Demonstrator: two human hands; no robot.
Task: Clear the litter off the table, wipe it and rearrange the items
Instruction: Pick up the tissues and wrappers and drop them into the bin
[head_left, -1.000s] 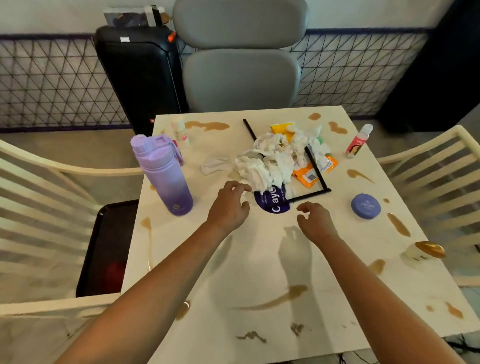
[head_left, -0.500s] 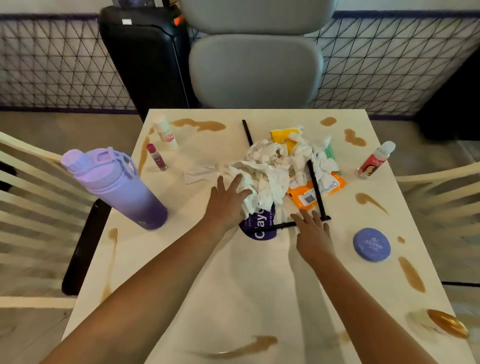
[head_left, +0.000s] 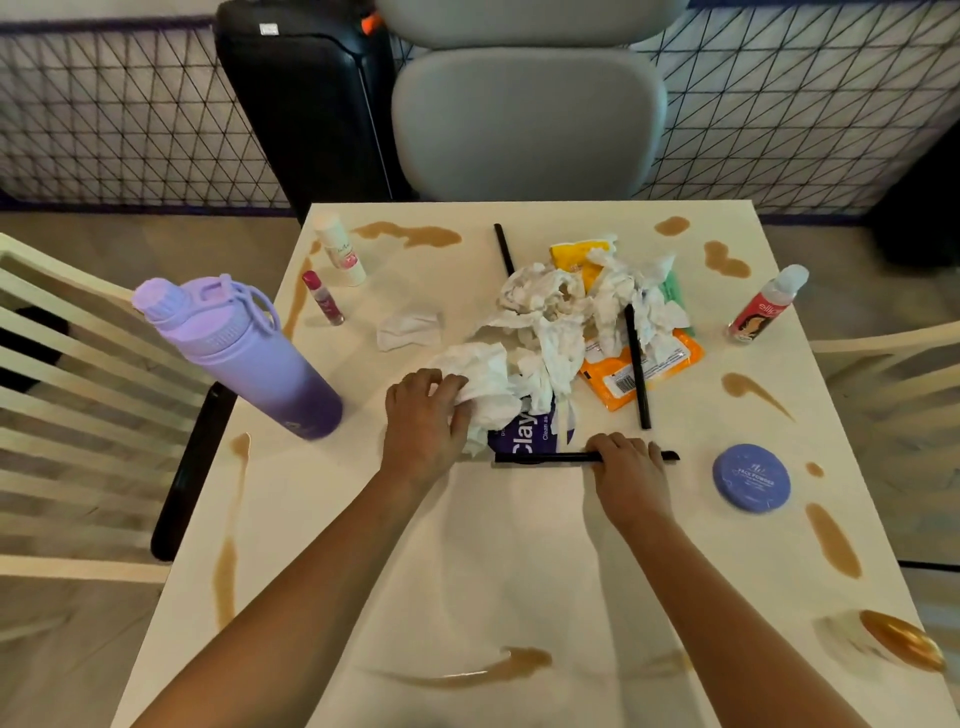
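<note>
A heap of crumpled white tissues (head_left: 561, 317) lies in the middle of the white table (head_left: 519, 545), over orange (head_left: 613, 379), yellow and purple (head_left: 524, 434) wrappers. My left hand (head_left: 426, 415) grips the near-left wad of tissue (head_left: 485, 384). My right hand (head_left: 626, 465) curls over a black straw (head_left: 545, 457) lying crosswise at the heap's near edge. A second black straw (head_left: 636, 364) lies on the orange wrapper; a third (head_left: 503, 249) pokes out at the back. A loose tissue (head_left: 410, 330) lies left of the heap. Brown spills (head_left: 410, 234) dot the tabletop.
A purple water bottle (head_left: 244, 358) stands at the left edge, near a pink lip tube (head_left: 323, 299) and a small white bottle (head_left: 340, 249). A red bottle (head_left: 766, 304) and a blue powder compact (head_left: 750, 478) are on the right. Chairs surround the table; a black bin (head_left: 187, 467) stands left.
Both hands went from hovering, then lying flat at the heap's edge, to closing: the left now grips a tissue wad, the right curls over the near black straw. The camera tilted closer.
</note>
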